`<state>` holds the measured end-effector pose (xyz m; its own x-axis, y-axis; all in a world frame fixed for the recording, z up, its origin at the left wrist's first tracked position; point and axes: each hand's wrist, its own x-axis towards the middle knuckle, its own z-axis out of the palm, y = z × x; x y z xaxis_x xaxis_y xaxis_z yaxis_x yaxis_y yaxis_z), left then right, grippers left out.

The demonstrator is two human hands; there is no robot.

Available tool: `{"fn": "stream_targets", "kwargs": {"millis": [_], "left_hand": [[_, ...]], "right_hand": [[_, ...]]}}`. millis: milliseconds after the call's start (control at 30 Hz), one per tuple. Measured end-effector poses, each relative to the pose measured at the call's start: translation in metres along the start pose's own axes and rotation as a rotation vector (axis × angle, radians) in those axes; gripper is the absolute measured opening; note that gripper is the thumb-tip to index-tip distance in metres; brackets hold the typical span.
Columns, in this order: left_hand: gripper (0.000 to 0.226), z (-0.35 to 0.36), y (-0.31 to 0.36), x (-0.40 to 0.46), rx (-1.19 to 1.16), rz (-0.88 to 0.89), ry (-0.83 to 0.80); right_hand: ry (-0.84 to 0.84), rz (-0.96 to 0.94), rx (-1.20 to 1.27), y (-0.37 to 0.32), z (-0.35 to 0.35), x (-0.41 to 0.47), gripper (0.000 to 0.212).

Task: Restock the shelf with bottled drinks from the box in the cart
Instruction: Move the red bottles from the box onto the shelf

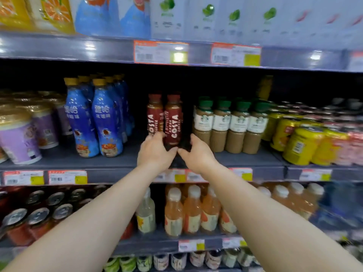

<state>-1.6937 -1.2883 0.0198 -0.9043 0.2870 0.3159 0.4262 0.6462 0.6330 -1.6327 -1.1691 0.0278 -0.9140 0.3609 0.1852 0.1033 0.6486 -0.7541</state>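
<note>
Reaching from the bottom of the frame, my two bare forearms meet at centre. Left hand: fingers curled round the base of the left Costa bottle. Right hand: fingers partly open beside the right Costa bottle; grip, cannot tell. Both bottles upright, touching, on the middle shelf. Farther left, blue bottles; farther right, green-capped coffee bottles.

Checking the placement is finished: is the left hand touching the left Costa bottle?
Touching. The head view shows the left hand's fingers lying on the lower front of the left Costa bottle, with no gap.
</note>
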Motion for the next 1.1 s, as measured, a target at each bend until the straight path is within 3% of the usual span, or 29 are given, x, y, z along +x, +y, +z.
{"fn": "stream_targets", "kwargs": {"millis": [167,367,633,833,1100], "left_hand": [[0.058,0.059,0.087,-0.090,0.079,0.142,-0.104],[0.062,0.177,0.243,-0.219,0.110,0.444,-0.388],[0.068,0.325,0.427,-0.345,0.148,0.808,-0.606],[0.060,0.443,0.525,-0.384,0.183,1.021,-0.673],[0.059,0.592,0.653,-0.374,0.223,1.112,-0.681]], "right_hand": [[0.110,0.077,-0.127,0.074,-0.086,-0.103,0.064],[0.217,0.346,-0.352,0.205,-0.239,-0.259,0.067],[0.424,0.679,-0.500,0.339,-0.394,-0.413,0.065],[0.509,0.900,-0.631,0.436,-0.480,-0.464,0.066],[0.622,1.130,-0.692,0.567,-0.611,-0.473,0.069]]}}
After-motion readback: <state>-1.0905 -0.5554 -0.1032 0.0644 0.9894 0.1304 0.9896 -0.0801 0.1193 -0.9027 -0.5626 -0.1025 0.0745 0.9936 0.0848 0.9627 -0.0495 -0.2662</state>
